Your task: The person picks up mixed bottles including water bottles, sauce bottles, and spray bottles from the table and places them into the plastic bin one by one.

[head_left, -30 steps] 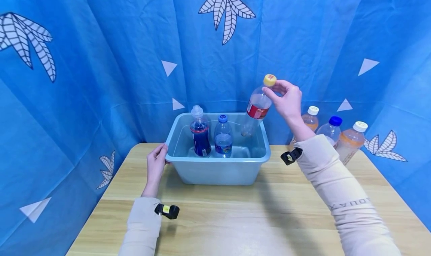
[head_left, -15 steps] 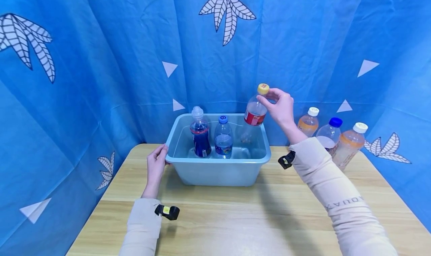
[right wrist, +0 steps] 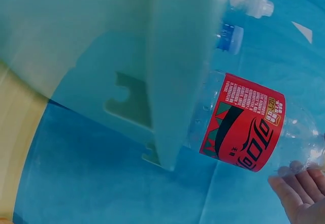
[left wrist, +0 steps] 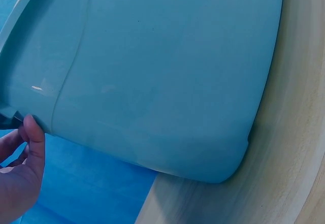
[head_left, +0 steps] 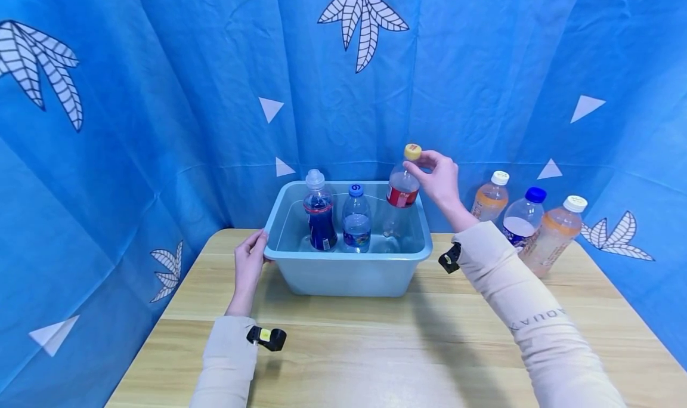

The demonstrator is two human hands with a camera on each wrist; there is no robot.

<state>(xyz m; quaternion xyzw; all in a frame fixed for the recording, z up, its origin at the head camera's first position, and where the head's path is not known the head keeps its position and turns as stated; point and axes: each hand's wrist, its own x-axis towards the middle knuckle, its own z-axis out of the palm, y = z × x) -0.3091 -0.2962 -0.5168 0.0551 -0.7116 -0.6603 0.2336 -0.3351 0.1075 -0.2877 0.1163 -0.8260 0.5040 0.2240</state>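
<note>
A clear cola bottle with a red label [head_left: 402, 196] and yellow cap is pinched at its neck by my right hand [head_left: 441, 178]. It leans slightly, its lower end down inside the blue-green plastic tub [head_left: 343, 275]. The right wrist view shows the label [right wrist: 246, 125] beyond the tub's rim. My left hand [head_left: 250, 257] holds the tub's left end; in the left wrist view the thumb and fingers of that hand [left wrist: 25, 168] grip under the rim. Inside the tub stand a dark blue bottle with a clear cap [head_left: 321, 217] and a small blue-capped water bottle [head_left: 356, 223].
To the tub's right stand a white-capped orange-labelled bottle [head_left: 489, 199], a blue-capped bottle [head_left: 522, 220] and another white-capped bottle [head_left: 555, 235], close together. Blue curtain [head_left: 214, 98] hangs behind and at both sides of the wooden table [head_left: 343, 348].
My right hand has moved down and left, lowering the cola bottle deeper into the tub and bringing it more upright. My left hand has stayed on the tub.
</note>
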